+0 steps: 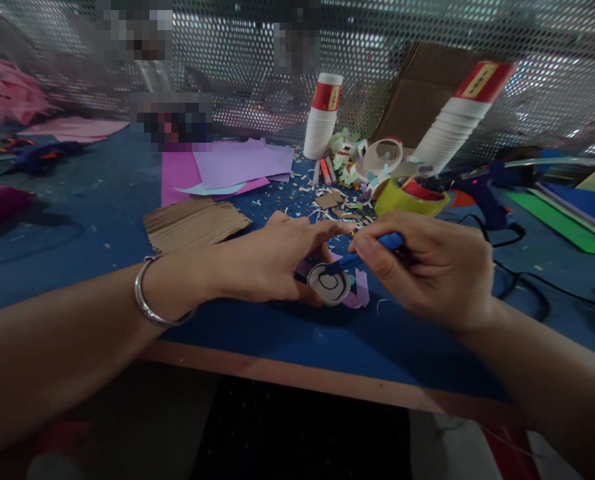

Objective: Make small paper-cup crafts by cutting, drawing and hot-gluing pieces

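My left hand [282,260], with a bracelet at the wrist, grips the side of a small white paper cup [328,295]. The cup's round base faces up and bears a dark curved line like a spiral. In my right hand [422,267] is a blue marker [347,261], pinched between thumb and fingers. Its tip meets the base near the far rim. Purple paper strips [361,288] stick out around the cup on the right. My left fingertips partly hide the cup's near and left sides.
Behind my hands lie corrugated cardboard [195,223], purple paper sheets [242,163] and paper scraps. Stacked paper cups [321,123] and a leaning stack [455,127] stand at the back, by yellow tape [410,200]. A glue gun [490,193] and its cable lie right.
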The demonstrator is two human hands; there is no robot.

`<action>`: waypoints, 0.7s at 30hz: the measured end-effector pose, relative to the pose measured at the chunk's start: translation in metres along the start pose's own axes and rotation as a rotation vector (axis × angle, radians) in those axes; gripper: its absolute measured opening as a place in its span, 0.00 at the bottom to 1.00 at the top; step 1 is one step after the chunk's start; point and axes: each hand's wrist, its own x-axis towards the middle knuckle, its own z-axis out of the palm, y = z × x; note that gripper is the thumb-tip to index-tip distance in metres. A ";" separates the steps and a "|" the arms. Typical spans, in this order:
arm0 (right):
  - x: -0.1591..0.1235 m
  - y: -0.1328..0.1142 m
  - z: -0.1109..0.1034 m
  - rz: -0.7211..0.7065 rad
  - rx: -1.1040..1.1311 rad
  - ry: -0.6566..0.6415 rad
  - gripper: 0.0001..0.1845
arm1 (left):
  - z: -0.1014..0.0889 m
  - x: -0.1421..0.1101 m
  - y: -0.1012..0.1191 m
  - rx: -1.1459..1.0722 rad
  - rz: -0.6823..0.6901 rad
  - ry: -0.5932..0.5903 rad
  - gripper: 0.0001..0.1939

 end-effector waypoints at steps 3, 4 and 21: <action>0.000 0.000 -0.001 -0.020 0.006 -0.006 0.05 | 0.000 0.000 -0.001 -0.003 0.002 -0.005 0.42; 0.000 0.000 -0.001 -0.024 0.008 -0.008 0.05 | 0.000 0.000 -0.001 -0.008 0.003 -0.008 0.42; -0.002 0.000 -0.003 0.028 0.021 0.005 0.07 | 0.000 -0.001 -0.002 -0.061 0.032 -0.024 0.43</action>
